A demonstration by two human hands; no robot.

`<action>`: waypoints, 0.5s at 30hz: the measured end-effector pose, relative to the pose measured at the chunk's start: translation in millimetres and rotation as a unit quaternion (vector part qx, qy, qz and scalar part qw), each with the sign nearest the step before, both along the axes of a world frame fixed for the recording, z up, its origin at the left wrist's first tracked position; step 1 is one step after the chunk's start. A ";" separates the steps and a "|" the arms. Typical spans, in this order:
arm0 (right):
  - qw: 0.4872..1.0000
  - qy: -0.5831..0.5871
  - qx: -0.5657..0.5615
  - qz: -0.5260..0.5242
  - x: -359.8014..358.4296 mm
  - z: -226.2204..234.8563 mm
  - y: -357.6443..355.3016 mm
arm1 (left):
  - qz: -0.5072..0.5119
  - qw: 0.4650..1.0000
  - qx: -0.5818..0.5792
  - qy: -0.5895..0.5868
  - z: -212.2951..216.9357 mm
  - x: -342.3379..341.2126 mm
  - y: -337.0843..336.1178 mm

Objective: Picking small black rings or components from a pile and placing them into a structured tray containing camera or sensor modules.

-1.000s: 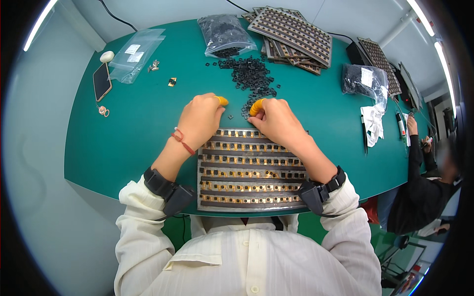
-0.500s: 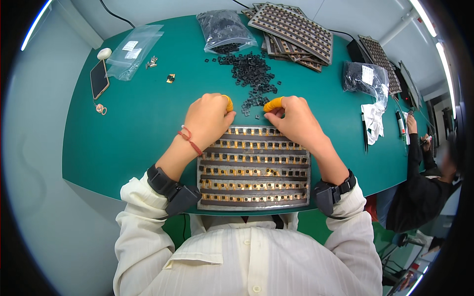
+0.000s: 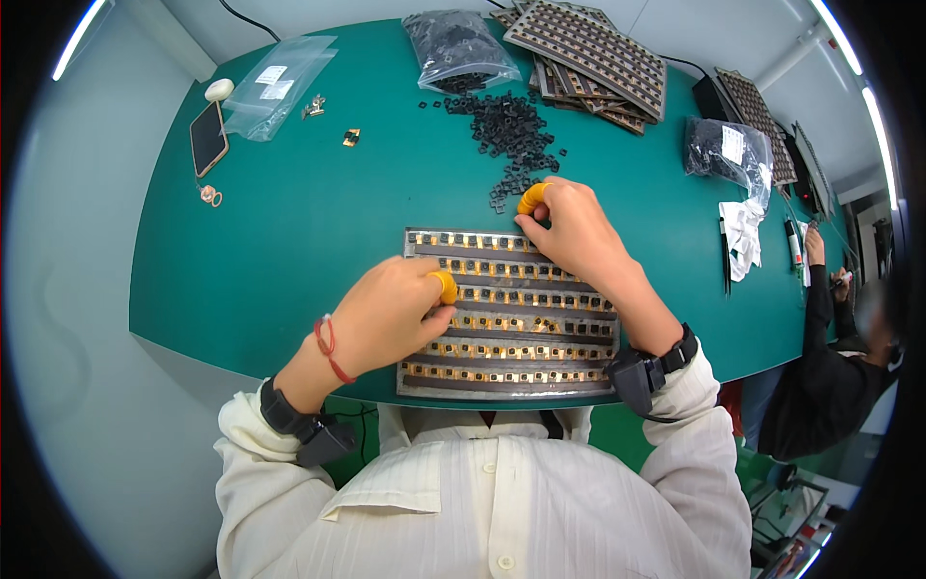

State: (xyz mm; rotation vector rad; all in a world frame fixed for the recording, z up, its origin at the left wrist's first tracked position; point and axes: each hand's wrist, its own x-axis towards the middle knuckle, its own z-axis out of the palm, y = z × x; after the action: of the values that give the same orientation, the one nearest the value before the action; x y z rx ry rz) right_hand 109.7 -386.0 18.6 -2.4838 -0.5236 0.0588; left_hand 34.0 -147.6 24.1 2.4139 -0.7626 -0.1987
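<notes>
A metal tray (image 3: 509, 387) lies at the table's front edge, with rows of gold-coloured pieces carrying small black squares. My left hand (image 3: 391, 311) is over the tray's left side, thumb and yellow-covered index finger closed at the middle rows. Whatever is between those fingertips is too small to make out. Just beyond the tray's far right part, my right hand (image 3: 577, 227) is closed in a pinch, its index finger also in a yellow cover. It is beside the near end of a pile of small black square parts (image 3: 506, 127). Its fingertips hide anything held.
A clear bag of black parts (image 3: 458, 48) lies behind the pile. Stacked filled trays (image 3: 590, 56) stand at the back; another bag (image 3: 719, 150), white tissue (image 3: 742, 236) and tweezers (image 3: 725, 256) are at right. A phone (image 3: 208, 139) lies left. A co-worker (image 3: 820, 396) sits far right.
My left hand has moved from the tray's far edge back toward me, onto its left middle rows. The right hand stays by the pile's near end. The whole view has shifted slightly.
</notes>
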 end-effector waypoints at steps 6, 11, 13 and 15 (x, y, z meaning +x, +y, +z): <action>0.999 0.000 0.016 0.034 -34.6 20.8 -27.5 | -0.020 0.999 0.003 -0.038 -9.9 -17.8 -2.0; 0.999 0.018 0.033 0.037 -78.2 20.6 -56.7 | 0.001 0.995 0.011 -0.100 -14.8 -25.6 -7.4; 0.998 0.026 0.022 0.047 -94.1 13.4 -64.7 | 0.003 0.991 0.015 -0.135 -14.8 -32.7 -10.2; 0.998 0.022 0.028 0.042 -106.6 8.7 -64.5 | 0.018 0.981 0.079 -0.176 -12.6 -41.8 -12.2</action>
State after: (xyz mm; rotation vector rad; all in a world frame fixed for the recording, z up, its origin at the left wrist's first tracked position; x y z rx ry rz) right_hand 3.1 -450.5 27.3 -2.3993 -0.6028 0.1305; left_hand -7.9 -159.9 11.5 2.6480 -0.8847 0.1953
